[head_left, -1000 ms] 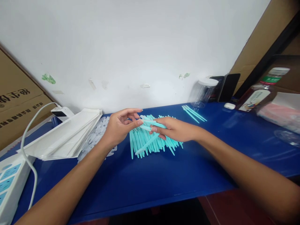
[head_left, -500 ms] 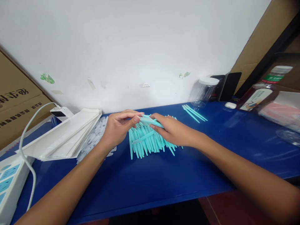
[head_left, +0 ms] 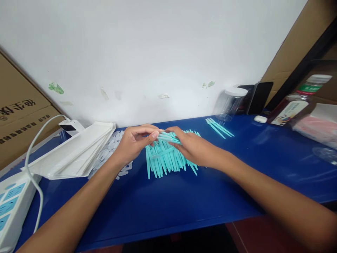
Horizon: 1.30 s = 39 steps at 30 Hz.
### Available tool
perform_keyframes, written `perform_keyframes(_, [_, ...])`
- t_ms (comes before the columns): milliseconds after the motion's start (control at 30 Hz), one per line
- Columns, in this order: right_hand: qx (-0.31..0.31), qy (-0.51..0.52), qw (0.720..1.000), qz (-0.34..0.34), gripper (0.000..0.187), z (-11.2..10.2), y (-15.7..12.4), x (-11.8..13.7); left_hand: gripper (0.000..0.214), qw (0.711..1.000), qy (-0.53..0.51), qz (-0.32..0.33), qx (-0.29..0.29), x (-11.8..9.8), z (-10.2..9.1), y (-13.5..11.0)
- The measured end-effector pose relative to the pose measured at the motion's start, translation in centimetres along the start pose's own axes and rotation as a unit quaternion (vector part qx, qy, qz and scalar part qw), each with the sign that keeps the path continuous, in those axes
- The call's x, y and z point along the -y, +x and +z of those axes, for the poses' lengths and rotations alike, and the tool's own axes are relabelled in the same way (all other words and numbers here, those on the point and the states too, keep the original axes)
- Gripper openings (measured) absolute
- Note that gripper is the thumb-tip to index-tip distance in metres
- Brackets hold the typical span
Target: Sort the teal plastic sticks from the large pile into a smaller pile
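Note:
A heap of thin teal plastic sticks [head_left: 164,160] lies in the middle of the blue table [head_left: 184,200]. My left hand [head_left: 134,142] pinches the end of one teal stick [head_left: 168,137] just above the heap. My right hand [head_left: 193,147] holds the same stick from the other side, fingers closed on it. Left of the heap lies a pile of small clear plastic caps [head_left: 109,154].
A stack of white paper sleeves [head_left: 76,149] lies at the left, with a power strip [head_left: 12,203] and white cable near the left edge. A few teal sticks [head_left: 218,127], a clear jar [head_left: 230,103], a phone [head_left: 259,97] and a bottle [head_left: 296,103] stand at the back right. A cardboard box [head_left: 18,116] is far left.
My left fingers have closed from spread to a pinch on the stick. Both hands have drawn closer together over the heap.

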State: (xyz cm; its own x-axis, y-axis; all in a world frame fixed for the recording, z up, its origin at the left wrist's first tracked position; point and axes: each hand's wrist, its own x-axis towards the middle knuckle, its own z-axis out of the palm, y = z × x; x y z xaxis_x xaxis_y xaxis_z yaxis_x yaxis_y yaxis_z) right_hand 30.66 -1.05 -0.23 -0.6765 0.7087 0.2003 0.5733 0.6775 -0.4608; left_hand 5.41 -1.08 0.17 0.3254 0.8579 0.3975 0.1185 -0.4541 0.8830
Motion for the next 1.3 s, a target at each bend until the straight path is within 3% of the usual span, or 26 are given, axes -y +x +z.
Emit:
perform_keyframes(400, [0.023, -0.030, 0.999, 0.006, 0.048, -0.2, -0.1, 0.7, 0.019, 0.998, -0.024, -0.032, 0.057, -0.8, -0.7, 0.0])
perform_keyframes(767, [0.016, -0.056, 0.998, 0.013, 0.047, -0.3, -0.1, 0.7, 0.020, 0.992, -0.074, -0.067, 0.077, -0.2, -0.6, -0.1])
perform_keyframes(1133, [0.038, -0.086, 0.995, -0.013, 0.037, -0.6, 0.0, 1.1, 0.016, 0.983, -0.132, -0.103, 0.075, -0.6, -0.2, -0.1])
perform_keyframes(1300, [-0.006, 0.003, 0.999, -0.032, 0.029, -0.6, 0.2, 0.3, 0.033, 0.994, -0.082, -0.069, 0.027, -0.3, 0.1, -0.1])
